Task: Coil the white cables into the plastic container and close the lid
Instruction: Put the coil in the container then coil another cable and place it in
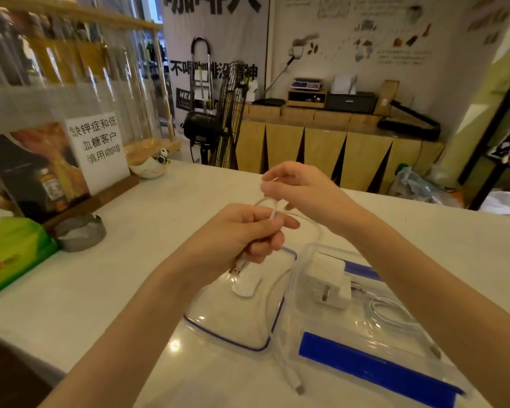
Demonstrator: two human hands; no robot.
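My left hand [242, 234] grips a thin white cable [314, 223] near its USB end, which pokes out under the fist. My right hand [301, 188] pinches the same cable higher up, making a loop between the hands. The cable runs down over the counter to a loose plug [296, 384] near the front edge. The clear plastic container [312, 251] with blue clips lies to the right; inside are a white charger block [329, 282] and another coiled white cable [395, 315]. Its clear lid [218, 328] with a blue rim lies flat to the left.
On the white counter [159, 225] at left stand a green tissue pack [9, 251], a grey ashtray [80, 232] and a sign holder [97, 148]. A small panda dish [150, 167] sits further back. A fan and wooden cabinets stand beyond the counter.
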